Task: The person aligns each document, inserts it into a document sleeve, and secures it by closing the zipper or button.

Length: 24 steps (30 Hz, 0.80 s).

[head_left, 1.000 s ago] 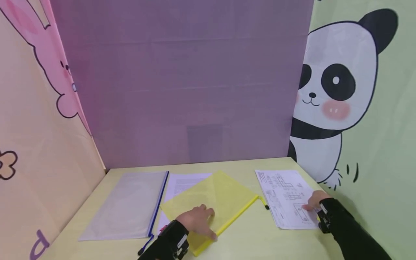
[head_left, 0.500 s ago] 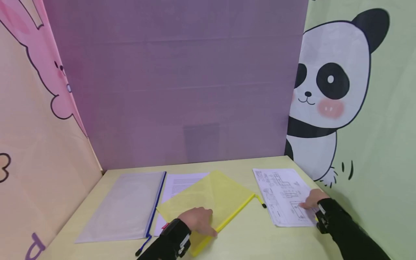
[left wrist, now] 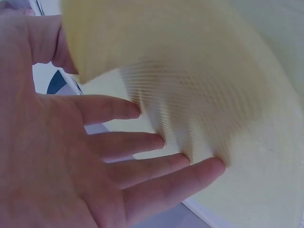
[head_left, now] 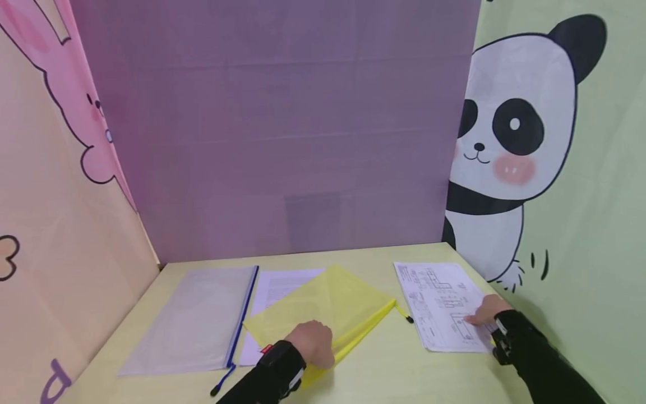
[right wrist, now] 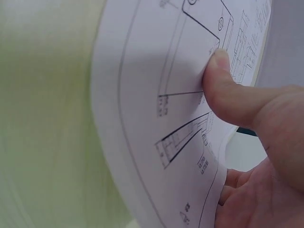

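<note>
My left hand (head_left: 314,343) grips the near zip edge of a yellow mesh zipper pouch (head_left: 323,306) lying slanted on the table. In the left wrist view, the fingertips (left wrist: 213,167) press into the raised mesh (left wrist: 190,42), and the thumb's tip is hidden behind its edge. My right hand (head_left: 487,310) holds the near right edge of a stack of printed drawing sheets (head_left: 434,292). In the right wrist view, the thumb (right wrist: 221,90) lies on top of the curved sheets (right wrist: 142,118), with other fingers partly hidden behind them.
A clear pouch with a blue zip (head_left: 192,314) lies at the left of the table (head_left: 373,370). A printed sheet (head_left: 282,283) sits partly under the yellow pouch. Behind the table hangs a purple cloth (head_left: 282,112); a panda-print cloth (head_left: 515,123) borders the right side.
My left hand has gone from spread fingers to a closer grip, and the yellow pouch's zip edge has risen and creased. My right hand stays at the paper stack.
</note>
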Tool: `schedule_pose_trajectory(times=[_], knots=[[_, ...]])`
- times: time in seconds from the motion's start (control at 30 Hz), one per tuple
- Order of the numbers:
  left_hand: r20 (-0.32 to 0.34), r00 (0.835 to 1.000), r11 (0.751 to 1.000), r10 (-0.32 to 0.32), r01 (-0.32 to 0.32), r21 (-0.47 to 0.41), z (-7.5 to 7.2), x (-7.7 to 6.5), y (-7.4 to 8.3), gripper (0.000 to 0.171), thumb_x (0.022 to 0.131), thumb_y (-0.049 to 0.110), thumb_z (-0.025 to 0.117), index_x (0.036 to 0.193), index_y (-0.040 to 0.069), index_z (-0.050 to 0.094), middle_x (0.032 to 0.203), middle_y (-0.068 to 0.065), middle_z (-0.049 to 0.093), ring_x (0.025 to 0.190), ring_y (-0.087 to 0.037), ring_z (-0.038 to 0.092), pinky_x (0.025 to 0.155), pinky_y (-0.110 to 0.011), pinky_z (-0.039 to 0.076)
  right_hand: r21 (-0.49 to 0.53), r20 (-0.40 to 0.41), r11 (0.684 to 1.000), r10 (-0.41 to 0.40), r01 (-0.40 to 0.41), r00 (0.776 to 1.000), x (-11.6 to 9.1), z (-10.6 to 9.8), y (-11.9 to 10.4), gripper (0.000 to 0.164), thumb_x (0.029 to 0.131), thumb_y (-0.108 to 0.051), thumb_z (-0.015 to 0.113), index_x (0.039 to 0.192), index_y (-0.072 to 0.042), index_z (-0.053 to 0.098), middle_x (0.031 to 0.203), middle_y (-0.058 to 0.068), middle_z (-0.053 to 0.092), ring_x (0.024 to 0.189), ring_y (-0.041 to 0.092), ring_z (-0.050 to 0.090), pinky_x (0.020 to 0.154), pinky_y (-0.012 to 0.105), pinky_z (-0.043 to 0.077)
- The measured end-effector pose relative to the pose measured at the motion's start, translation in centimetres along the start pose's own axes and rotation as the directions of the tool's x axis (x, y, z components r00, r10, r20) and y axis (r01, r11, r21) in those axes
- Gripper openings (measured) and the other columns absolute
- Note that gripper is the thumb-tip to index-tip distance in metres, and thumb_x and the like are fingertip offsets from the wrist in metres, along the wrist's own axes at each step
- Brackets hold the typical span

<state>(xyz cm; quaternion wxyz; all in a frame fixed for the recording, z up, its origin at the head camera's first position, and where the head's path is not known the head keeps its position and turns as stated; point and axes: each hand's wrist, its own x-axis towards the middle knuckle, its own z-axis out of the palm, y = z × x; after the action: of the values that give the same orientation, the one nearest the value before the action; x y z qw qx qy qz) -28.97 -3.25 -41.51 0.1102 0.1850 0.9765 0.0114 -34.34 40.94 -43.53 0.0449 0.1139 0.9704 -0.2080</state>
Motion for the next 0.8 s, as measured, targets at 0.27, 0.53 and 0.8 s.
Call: schedule_pose_trajectory(times=[0.27, 0.53, 0.8], knots=[[-0.028, 0.997, 0.997, -0.07, 0.07, 0.008, -0.2, -0.5, 0.0, 0.064, 0.083, 0.042, 0.065, 0.14, 0.011, 0.061, 0.127, -0.018, 0.064, 0.109, -0.032, 0.06, 0.099, -0.042, 0.048, 0.03, -0.013, 1.0, -0.007, 0.007, 1.0, -1.1, -0.1, 0.0, 0.06, 0.082, -0.03, 0.084, 0.093, 0.019, 0.053, 0.084, 0.022, 0.058, 0.08, 0.032, 0.058, 0.076, 0.041, 0.05], [-0.08, 0.99, 0.99, -0.12, 0.113, -0.084, 0.4, -0.8, -0.4, 0.067, 0.087, 0.051, 0.062, 0.146, 0.021, 0.056, 0.14, -0.023, 0.054, 0.131, -0.046, 0.047, 0.106, -0.066, 0.037, 0.014, -0.009, 1.0, 0.009, -0.009, 1.0, -1.4, -0.3, -0.3, 0.059, 0.083, -0.031, 0.083, 0.093, 0.019, 0.052, 0.085, 0.022, 0.056, 0.081, 0.032, 0.057, 0.077, 0.041, 0.05], [-0.112, 0.988, 0.991, -0.104, 0.094, -0.093, 0.4, 0.0, -0.4, 0.065, 0.089, 0.054, 0.06, 0.141, 0.014, 0.06, 0.13, -0.022, 0.061, 0.115, -0.042, 0.059, 0.091, -0.054, 0.05, 0.014, -0.014, 1.0, -0.006, 0.006, 1.0, -1.3, -0.3, -0.3, 0.059, 0.082, -0.03, 0.083, 0.092, 0.018, 0.051, 0.084, 0.022, 0.056, 0.08, 0.032, 0.057, 0.077, 0.041, 0.05]])
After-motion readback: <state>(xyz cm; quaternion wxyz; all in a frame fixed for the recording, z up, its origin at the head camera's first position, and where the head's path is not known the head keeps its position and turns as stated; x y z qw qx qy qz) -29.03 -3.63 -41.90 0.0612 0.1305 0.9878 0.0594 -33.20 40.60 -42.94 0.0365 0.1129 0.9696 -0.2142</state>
